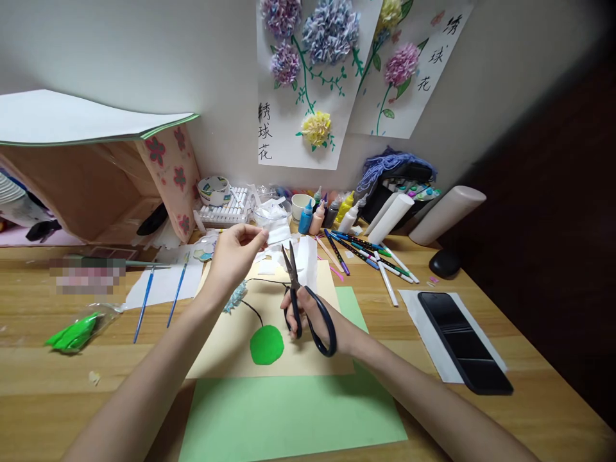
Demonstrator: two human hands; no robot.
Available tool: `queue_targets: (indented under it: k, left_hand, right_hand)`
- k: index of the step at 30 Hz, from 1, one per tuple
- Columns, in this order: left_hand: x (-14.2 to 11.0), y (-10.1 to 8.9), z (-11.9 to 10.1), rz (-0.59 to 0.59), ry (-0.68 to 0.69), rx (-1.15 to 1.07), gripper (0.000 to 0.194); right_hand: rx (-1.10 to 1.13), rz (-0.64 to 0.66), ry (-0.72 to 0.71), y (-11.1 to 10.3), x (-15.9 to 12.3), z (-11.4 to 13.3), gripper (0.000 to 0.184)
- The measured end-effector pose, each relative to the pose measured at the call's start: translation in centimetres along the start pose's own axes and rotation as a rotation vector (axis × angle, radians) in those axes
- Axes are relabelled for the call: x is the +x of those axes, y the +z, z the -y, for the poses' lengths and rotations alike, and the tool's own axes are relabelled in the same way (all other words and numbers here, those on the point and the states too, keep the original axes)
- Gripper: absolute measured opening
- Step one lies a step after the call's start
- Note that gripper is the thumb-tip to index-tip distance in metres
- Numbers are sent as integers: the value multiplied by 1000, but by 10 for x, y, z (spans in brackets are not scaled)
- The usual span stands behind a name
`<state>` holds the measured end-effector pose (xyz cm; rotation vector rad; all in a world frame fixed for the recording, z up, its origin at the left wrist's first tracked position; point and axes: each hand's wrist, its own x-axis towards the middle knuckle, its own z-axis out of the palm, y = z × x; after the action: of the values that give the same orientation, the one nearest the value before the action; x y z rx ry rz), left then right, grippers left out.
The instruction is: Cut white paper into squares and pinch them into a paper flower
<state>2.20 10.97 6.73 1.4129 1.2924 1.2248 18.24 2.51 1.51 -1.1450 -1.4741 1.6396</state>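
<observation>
My left hand [239, 251] pinches a small white paper piece [279, 233] between thumb and forefinger, raised above the sheets. My right hand [315, 314] has its fingers through the black handles of a pair of scissors [292, 276]. Their blades stand slightly apart and point up, just right of the white piece. Beneath both hands lies a cream sheet [226, 356] with a green vase-like shape [266, 345], dark drawn stems and a light-blue crumpled flower [235, 298], partly hidden by my left wrist. A white strip [308, 260] rests behind the scissors.
A green sheet [293, 417] lies under the cream one. Paint bottles [317, 218], a paper cup [302, 205] and markers [375, 253] stand or lie behind. A phone [464, 340] is at right; brushes [144, 305] and a green bag [77, 330] are at left.
</observation>
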Motion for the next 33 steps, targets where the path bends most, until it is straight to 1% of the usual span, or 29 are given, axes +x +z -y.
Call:
queue_targets:
  k: [2, 5, 8, 14, 23, 25, 27, 30, 33]
  left_hand:
    - [-1, 3, 1, 41, -10, -4, 31]
    - [-5, 9, 2, 128, -40, -37, 31]
    - [-8, 13, 1, 167, -46, -60, 29]
    - [-9, 14, 1, 173, -51, -32, 26]
    - [-7, 13, -1, 167, -118, -70, 25]
    - [-8, 13, -3, 170, -146, -80, 26]
    - [-9, 13, -4, 183, -177, -89, 26]
    - [-10, 14, -6, 230, -210, -107, 27]
    - [-12, 15, -7, 285, -216, -111, 29]
  right_hand:
    - [-46, 22, -6, 1, -2, 0, 61]
    - [-66, 13, -23, 0, -2, 1, 62]
    - [-55, -8, -23, -2, 0, -1, 61]
    - [7, -18, -8, -1, 3, -8, 63]
    - [-68, -138, -54, 6, 2, -15, 49]
    - [-85, -139, -60, 7, 2, -14, 48]
    - [-85, -117, -66, 7, 1, -12, 52]
    - [-46, -83, -54, 6, 1, -10, 62]
    - [-33, -93, -56, 5, 3, -12, 65]
